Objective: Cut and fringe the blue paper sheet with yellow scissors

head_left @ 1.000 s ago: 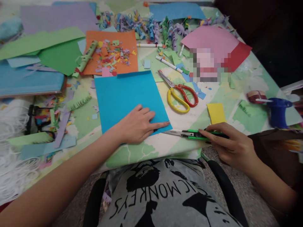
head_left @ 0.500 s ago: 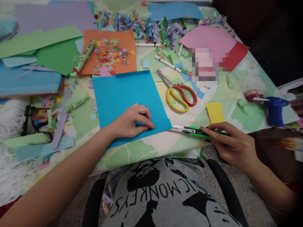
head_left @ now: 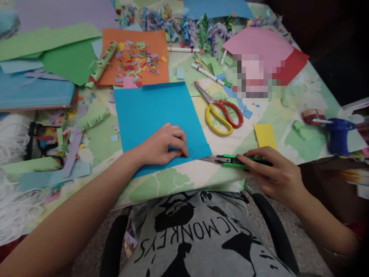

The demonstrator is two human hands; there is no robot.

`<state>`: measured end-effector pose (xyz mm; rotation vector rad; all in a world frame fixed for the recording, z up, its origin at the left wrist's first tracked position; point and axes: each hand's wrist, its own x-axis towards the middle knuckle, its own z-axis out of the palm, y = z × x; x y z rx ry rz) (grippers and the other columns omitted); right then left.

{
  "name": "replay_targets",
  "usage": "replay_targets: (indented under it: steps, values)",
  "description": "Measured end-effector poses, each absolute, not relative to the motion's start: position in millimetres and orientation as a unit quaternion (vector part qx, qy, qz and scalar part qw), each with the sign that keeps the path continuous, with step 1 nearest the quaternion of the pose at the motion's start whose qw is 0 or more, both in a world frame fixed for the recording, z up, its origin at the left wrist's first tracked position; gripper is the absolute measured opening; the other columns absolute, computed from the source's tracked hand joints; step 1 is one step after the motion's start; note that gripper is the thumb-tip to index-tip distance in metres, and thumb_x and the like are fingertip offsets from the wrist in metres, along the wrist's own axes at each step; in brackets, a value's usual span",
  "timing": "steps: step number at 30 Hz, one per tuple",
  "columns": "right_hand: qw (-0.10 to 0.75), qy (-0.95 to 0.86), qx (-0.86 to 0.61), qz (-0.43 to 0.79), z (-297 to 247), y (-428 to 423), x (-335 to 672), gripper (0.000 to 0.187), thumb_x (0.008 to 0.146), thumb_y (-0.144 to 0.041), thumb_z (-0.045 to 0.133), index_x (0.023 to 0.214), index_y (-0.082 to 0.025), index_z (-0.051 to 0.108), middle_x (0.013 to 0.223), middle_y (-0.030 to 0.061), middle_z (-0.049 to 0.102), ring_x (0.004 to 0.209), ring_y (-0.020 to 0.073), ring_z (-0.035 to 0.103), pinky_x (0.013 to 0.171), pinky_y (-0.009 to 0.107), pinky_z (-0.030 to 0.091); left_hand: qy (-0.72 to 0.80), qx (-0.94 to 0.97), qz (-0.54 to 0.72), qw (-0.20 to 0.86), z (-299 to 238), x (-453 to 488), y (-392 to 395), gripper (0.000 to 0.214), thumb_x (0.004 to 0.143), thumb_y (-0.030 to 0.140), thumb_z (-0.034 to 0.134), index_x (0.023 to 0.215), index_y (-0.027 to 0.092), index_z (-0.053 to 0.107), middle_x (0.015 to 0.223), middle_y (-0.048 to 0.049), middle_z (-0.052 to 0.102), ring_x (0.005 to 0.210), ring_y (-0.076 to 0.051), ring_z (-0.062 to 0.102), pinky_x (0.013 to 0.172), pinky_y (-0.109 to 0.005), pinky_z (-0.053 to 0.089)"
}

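Observation:
A sheet of blue paper (head_left: 155, 111) lies near the table's front edge, with a folded strip along its near side and a small flap at its far edge. My left hand (head_left: 165, 144) rests on the near part of it, thumb and fingers curled together and pressing the folded strip. In my right hand (head_left: 273, 169) is a green utility knife (head_left: 230, 160), held by the handle. Its blade points left and reaches the near right corner of the blue paper, partly hidden along the fold. Scissors (head_left: 220, 109) with red and yellow handles lie just right of the sheet.
An orange sheet (head_left: 157, 75) covered with paper scraps lies behind. Two markers (head_left: 207, 74) are near the scissors. A yellow paper piece (head_left: 265, 135) sits by my right hand. Blue tape dispenser (head_left: 340, 136) stands right; white cord (head_left: 17, 207) is heaped left.
My right hand has moved left with the utility knife, bringing the blade from beyond the blue paper's right corner to under its near edge. My left hand stays on the paper, fingers slightly more curled.

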<state>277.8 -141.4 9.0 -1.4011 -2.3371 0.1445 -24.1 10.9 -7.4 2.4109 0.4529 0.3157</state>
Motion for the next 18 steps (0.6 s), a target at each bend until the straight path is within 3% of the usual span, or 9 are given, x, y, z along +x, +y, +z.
replay_targets:
  steps: [6, 12, 18]
  values:
    - [0.195, -0.841, -0.503, 0.037, 10.5, -141.6, 280.8, 0.046, 0.086, -0.001, 0.05, 0.122, -0.025, 0.064, 0.103, 0.0109, 0.061, 0.085, 0.0252, 0.063, 0.067, 0.037, 0.054, 0.172, 0.924, 0.118, 0.322, -6.6, -23.3, 10.3, 0.02, 0.087, 0.018, 0.055, 0.081, 0.024, 0.074, 0.087, -0.004, 0.065, 0.085, -0.018, 0.055, 0.079, -0.036, 0.033]
    - [0.184, -0.839, -0.512, 0.029, 12.1, -139.8, 277.3, 0.04, 0.088, -0.005, 0.051, 0.12, -0.023, 0.066, 0.103, 0.0122, 0.062, 0.085, 0.0262, 0.063, 0.067, 0.038, 0.053, 0.165, 0.93, 0.124, 0.304, -8.0, -23.6, 10.7, 0.022, 0.089, 0.02, 0.055, 0.091, 0.028, 0.075, 0.088, -0.0038, 0.066, 0.084, -0.018, 0.055, 0.077, -0.036, 0.032]
    - [0.184, -0.847, -0.496, 0.05, 11.1, -137.9, 280.3, 0.042, 0.087, -0.001, 0.049, 0.119, -0.022, 0.067, 0.103, 0.0124, 0.062, 0.087, 0.0264, 0.062, 0.068, 0.038, 0.052, 0.163, 0.926, 0.139, 0.31, -8.4, -23.3, 10.3, 0.022, 0.087, 0.018, 0.055, 0.086, 0.025, 0.076, 0.086, -0.0044, 0.067, 0.083, -0.018, 0.057, 0.076, -0.036, 0.033]
